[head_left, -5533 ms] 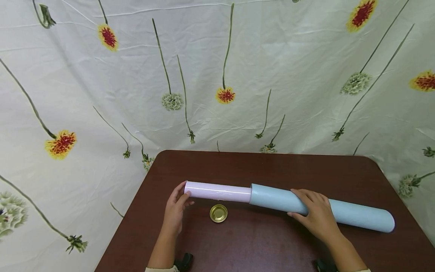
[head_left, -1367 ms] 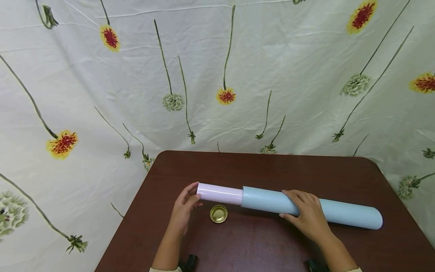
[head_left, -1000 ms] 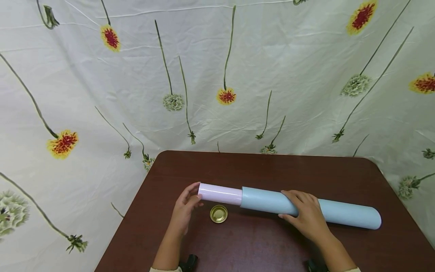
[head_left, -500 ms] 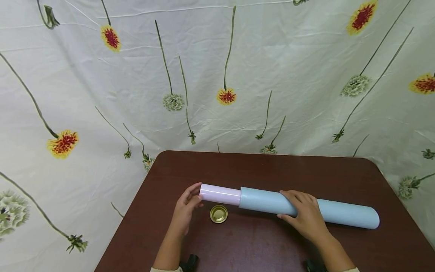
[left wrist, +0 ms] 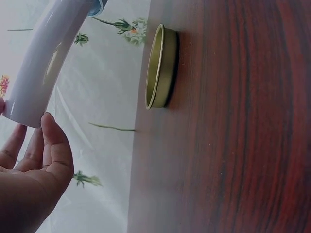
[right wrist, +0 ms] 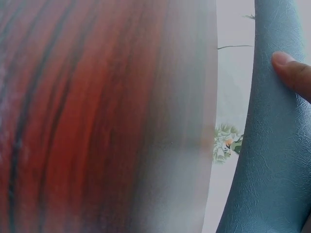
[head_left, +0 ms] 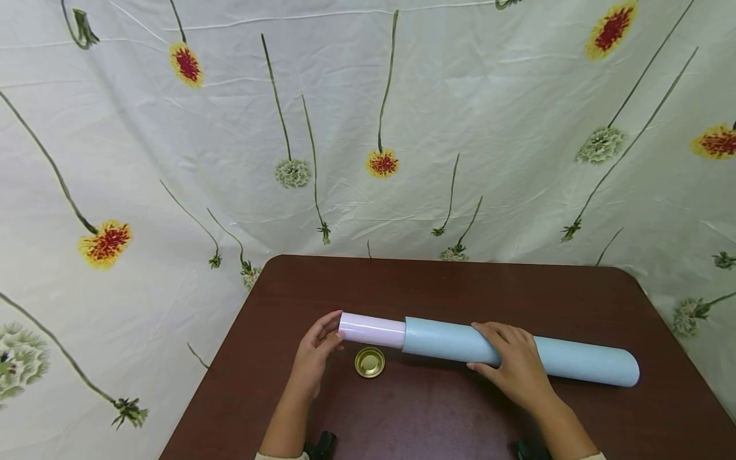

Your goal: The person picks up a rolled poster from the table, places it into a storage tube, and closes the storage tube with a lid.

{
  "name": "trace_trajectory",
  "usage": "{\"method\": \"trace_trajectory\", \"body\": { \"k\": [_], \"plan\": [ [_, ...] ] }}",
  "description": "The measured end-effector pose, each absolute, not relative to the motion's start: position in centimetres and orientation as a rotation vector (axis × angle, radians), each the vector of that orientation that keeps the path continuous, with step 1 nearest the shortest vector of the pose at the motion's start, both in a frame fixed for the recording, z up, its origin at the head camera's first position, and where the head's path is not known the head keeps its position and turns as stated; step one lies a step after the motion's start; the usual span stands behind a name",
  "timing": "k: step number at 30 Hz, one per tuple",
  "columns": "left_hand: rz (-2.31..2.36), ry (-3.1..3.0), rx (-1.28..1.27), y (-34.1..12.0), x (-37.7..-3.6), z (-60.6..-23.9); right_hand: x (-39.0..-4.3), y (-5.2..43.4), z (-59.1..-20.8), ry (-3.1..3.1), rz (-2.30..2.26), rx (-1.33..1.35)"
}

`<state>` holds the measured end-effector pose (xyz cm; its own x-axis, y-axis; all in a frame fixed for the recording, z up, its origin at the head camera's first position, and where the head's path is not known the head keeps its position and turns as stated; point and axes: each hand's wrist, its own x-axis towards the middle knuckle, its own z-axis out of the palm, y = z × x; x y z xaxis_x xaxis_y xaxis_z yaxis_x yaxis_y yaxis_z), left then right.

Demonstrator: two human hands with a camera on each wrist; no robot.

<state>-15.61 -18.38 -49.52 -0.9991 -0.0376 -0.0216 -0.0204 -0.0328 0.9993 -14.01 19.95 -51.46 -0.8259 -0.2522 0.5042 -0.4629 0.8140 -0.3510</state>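
A pale pink roll (head_left: 372, 330) sticks out of the left end of a long light-blue tube (head_left: 575, 364) lying across the brown table (head_left: 437, 281). My left hand (head_left: 319, 348) is at the roll's free end, fingers fairly straight and touching it; the left wrist view shows the thumb at the rim of the pink roll (left wrist: 43, 68). My right hand (head_left: 512, 367) lies over the tube's middle with its fingers curled round it. Close up, the right wrist view has a fingertip pressing on the textured blue tube (right wrist: 272, 160). A small gold lid (head_left: 370, 361) lies rim up just in front of the roll.
A floral cloth backdrop (head_left: 368, 128) hangs behind and around the table. The gold lid (left wrist: 160, 68) sits on the table (left wrist: 243, 145) close to my left hand (left wrist: 34, 184). The table's left edge is a short way beyond that hand.
The pink roll has gone deeper into the blue tube, so less of it shows. The tube and my right hand have shifted left; my left hand has moved right with the roll's end.
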Motion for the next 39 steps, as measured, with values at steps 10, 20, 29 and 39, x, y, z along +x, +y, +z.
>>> {"method": "trace_trajectory", "body": {
  "k": [10, 20, 29, 39],
  "plan": [
    [-2.232, -2.2, 0.064, -18.29, -15.57, -49.73, -13.94, 19.72, -51.35, -2.562, 0.647, 0.533],
    [-2.245, -2.188, 0.059, -18.08, -15.61, -49.81, -14.01, 19.58, -51.38, -2.56, 0.652, 0.538],
    [-2.211, -2.199, 0.073, -17.84, -15.47, -49.74, -14.09, 19.41, -51.4, -2.561, 0.665, 0.54],
    [-2.222, -2.214, 0.063, -17.63, -15.57, -49.97, -14.08, 19.13, -51.19, -2.563, 0.672, 0.541]
  ]
}}
